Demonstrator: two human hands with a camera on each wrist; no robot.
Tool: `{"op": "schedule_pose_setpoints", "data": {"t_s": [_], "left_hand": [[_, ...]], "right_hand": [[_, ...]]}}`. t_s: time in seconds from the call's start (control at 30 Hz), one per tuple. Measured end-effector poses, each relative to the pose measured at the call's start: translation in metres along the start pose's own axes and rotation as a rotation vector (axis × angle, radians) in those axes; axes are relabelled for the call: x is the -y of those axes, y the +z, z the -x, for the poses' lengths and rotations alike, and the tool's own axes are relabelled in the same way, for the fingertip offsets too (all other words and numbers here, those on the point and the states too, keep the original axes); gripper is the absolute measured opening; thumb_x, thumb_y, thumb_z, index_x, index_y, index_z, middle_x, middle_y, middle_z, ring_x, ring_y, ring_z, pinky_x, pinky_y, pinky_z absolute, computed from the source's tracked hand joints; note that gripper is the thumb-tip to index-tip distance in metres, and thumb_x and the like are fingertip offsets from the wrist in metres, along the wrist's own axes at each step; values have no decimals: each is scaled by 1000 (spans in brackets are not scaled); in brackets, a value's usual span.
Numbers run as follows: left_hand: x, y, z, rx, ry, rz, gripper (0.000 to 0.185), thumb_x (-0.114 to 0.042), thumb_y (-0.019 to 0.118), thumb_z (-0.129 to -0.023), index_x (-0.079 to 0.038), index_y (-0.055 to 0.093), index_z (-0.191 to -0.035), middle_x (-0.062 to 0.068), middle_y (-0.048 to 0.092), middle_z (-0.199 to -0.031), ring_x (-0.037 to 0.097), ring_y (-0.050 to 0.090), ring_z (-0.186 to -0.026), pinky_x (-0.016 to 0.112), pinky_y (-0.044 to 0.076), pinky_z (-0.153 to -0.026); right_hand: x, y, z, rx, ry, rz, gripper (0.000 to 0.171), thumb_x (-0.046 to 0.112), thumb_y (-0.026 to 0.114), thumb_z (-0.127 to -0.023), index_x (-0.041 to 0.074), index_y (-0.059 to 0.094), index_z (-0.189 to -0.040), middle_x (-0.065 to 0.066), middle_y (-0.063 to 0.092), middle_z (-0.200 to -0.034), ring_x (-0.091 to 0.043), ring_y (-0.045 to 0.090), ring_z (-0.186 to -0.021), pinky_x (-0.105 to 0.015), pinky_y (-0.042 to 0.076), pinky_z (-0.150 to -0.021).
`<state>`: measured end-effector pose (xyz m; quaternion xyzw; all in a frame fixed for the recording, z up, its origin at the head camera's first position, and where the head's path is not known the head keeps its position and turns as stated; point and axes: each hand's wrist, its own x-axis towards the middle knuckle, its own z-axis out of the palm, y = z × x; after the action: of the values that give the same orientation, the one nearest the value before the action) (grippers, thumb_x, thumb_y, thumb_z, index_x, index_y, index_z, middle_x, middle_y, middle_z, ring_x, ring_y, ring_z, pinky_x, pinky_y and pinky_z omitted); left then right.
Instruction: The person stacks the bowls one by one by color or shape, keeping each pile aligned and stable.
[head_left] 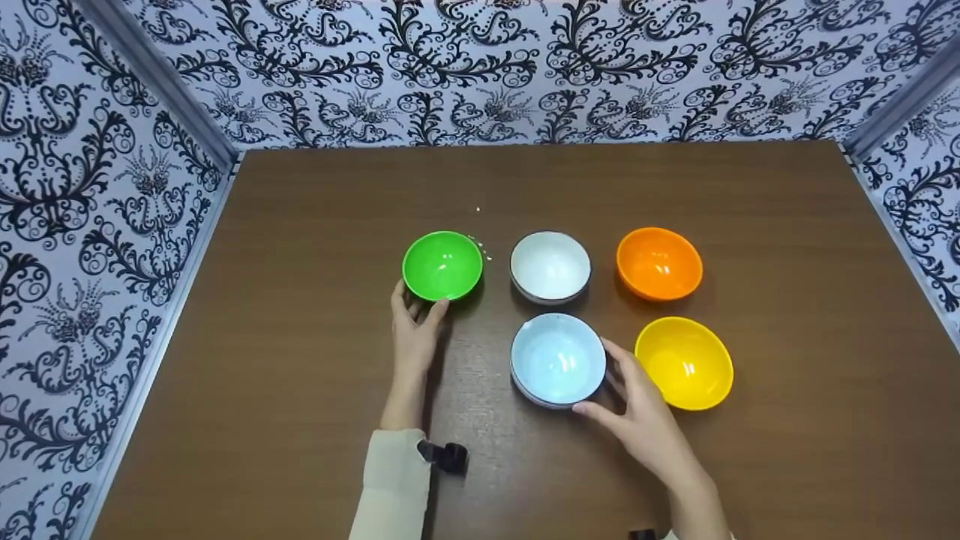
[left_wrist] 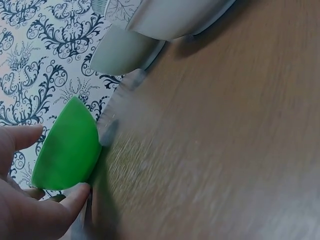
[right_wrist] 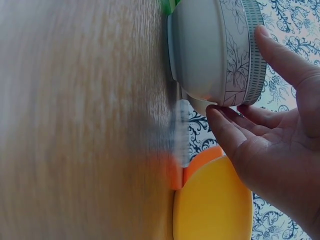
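Left hand [head_left: 415, 334]: thumb and fingers curled round the near side of green bowl [head_left: 442, 265], far left. Right hand [head_left: 641, 412]: gripping pale blue bowl [head_left: 559, 360] by its right side, near middle. White bowl [head_left: 551, 265] beyond; orange bowl [head_left: 660, 264] far right, yellow bowl [head_left: 685, 364] near right.

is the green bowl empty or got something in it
Empty: in the head view, the green bowl shows only its bare inside and glints.
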<state>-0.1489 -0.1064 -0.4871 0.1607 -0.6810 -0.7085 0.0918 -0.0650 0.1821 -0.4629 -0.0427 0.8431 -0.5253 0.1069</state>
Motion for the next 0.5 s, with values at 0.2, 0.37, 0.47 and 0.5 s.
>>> {"op": "schedule_pose_setpoints", "data": {"t_s": [0.2, 0.37, 0.47, 0.5], "left_hand": [[1, 3, -3, -19, -14, -2, 75, -2, 63, -92, 1, 21, -154, 28, 28, -158, 46, 36, -144, 53, 38, -118], [0, 5, -6, -36, -27, 19, 74, -1, 62, -93, -1, 21, -155, 26, 26, -160, 44, 34, -145, 52, 37, -119], [1, 5, -8, -37, -25, 33, 75, -1, 61, -93, -1, 20, -155, 26, 25, -160, 43, 34, -146, 51, 36, -120], [1, 6, -9, -35, -25, 34, 75, -1, 61, -94, 0, 19, -155, 26, 25, -160, 43, 33, -146, 51, 35, -121]], "right_hand": [[0, 0, 0, -1, 2, -2, 95, 23, 85, -78, 6, 29, -153, -16, 33, -158, -36, 37, -147, -40, 35, -115], [0, 0, 0, 4, 2, 3, 95, 25, 85, -79, 6, 29, -153, -16, 34, -158, -36, 37, -147, -40, 36, -115], [0, -1, 0, 3, 1, 6, 95, 24, 85, -78, 7, 30, -153, -15, 34, -158, -35, 37, -147, -39, 36, -115], [0, -1, -1, 4, 0, 7, 95, 24, 85, -78, 8, 30, -153, -14, 34, -158, -35, 37, -147, -39, 36, -115]]}}
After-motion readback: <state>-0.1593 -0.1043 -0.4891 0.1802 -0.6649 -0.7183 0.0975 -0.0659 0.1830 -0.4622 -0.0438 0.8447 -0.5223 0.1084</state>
